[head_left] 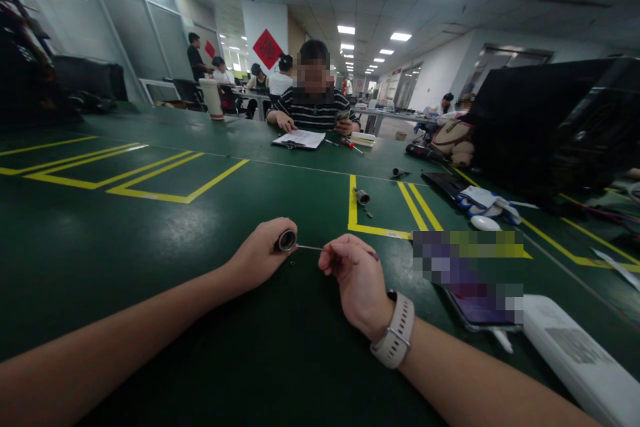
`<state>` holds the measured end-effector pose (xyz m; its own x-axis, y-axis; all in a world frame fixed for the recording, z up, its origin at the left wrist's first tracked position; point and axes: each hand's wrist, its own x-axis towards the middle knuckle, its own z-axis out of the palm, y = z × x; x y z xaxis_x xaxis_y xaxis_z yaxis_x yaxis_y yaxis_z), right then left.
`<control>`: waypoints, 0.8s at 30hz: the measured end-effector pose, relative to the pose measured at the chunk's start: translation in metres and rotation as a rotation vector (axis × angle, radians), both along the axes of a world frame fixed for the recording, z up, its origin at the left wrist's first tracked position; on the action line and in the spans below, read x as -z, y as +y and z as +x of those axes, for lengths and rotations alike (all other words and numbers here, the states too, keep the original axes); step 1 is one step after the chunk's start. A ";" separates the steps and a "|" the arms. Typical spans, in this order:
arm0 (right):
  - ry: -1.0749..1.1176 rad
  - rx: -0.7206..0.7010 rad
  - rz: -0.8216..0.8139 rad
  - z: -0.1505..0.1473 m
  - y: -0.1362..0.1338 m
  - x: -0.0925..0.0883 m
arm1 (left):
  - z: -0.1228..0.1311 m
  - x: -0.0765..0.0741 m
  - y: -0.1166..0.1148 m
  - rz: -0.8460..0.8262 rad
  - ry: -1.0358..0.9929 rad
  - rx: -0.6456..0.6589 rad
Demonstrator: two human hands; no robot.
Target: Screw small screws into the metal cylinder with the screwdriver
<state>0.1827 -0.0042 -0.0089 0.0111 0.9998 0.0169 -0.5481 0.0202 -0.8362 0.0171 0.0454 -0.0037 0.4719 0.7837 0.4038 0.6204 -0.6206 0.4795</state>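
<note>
My left hand (260, 255) is closed round a small metal cylinder (287, 240), whose open round end faces the camera. My right hand (354, 275), with a pale watch on the wrist, pinches a thin metal tool (310, 247). The tool's tip reaches into the side of the cylinder. Both hands hover just above the dark green table (150, 240). A tiny dark part (292, 263) lies on the table below the cylinder.
A second metal cylinder (362, 197) lies inside yellow floor-tape lines ahead. A phone (480, 312) and a white oblong box (580, 360) lie at the right. A computer mouse (485, 222), gloves and a black monitor (540, 120) stand farther right. A person sits opposite with papers (299, 139).
</note>
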 end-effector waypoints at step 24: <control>-0.967 0.193 0.162 -0.004 0.011 0.017 | -0.007 0.002 0.002 0.209 0.111 -0.442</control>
<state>0.1790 0.0070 -0.0256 0.0824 0.9672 0.2401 0.3916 0.1901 -0.9003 0.0097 0.0478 -0.0055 0.1617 0.8264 0.5393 0.8862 -0.3620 0.2890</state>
